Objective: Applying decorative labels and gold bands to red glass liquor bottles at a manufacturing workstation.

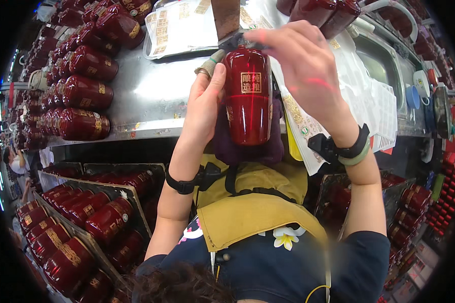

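1. Dark red bottle (250,113) lies on a purple cushion (276,134).
2. Left hand (205,96), fingers bent, at the bottle's left shoulder; right hand (308,63), blurred, at its neck; whether either grips, I cannot tell.
3. Beyond-left of the bottle: tray (174,56) holding gold-printed sheets (179,20).
4. Below-left: crate (139,204) of red bottles (108,219).

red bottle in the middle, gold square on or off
On: the gold square shows on the upper half of the red bottle, beside the left hand. Whether stuck or printed, cannot tell.

- Left hand (203,103): thumb (218,77) pointing forward, other fingers partly hidden.
- Right hand (308,63): blurred, farther forward, fingers (275,38) stretched leftward.
- Both forearms (365,169) reach forward.
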Demonstrator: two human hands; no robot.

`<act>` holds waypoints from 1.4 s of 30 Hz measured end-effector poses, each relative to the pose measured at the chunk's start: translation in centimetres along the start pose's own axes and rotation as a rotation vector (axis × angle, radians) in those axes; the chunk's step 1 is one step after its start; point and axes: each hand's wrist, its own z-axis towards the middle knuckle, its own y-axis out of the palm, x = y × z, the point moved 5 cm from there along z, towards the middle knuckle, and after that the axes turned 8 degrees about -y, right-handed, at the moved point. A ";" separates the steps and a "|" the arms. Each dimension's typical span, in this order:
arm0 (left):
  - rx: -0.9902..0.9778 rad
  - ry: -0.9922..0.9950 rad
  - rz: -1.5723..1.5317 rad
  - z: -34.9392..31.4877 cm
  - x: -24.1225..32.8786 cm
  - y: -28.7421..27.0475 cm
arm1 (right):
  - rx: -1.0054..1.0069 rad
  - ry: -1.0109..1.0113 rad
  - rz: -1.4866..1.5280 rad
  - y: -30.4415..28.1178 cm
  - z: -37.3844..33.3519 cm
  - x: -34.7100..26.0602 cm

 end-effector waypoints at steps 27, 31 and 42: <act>0.025 -0.003 0.112 -2.4 0.6 0.6 | 0.202 -0.105 0.071 0.2 -1.0 3.5; 0.012 -0.038 0.071 -1.8 0.5 0.8 | -0.008 0.144 0.438 1.7 -3.4 -0.4; -0.003 0.034 0.121 0.1 0.4 0.9 | 0.043 0.946 0.862 4.9 -6.5 0.4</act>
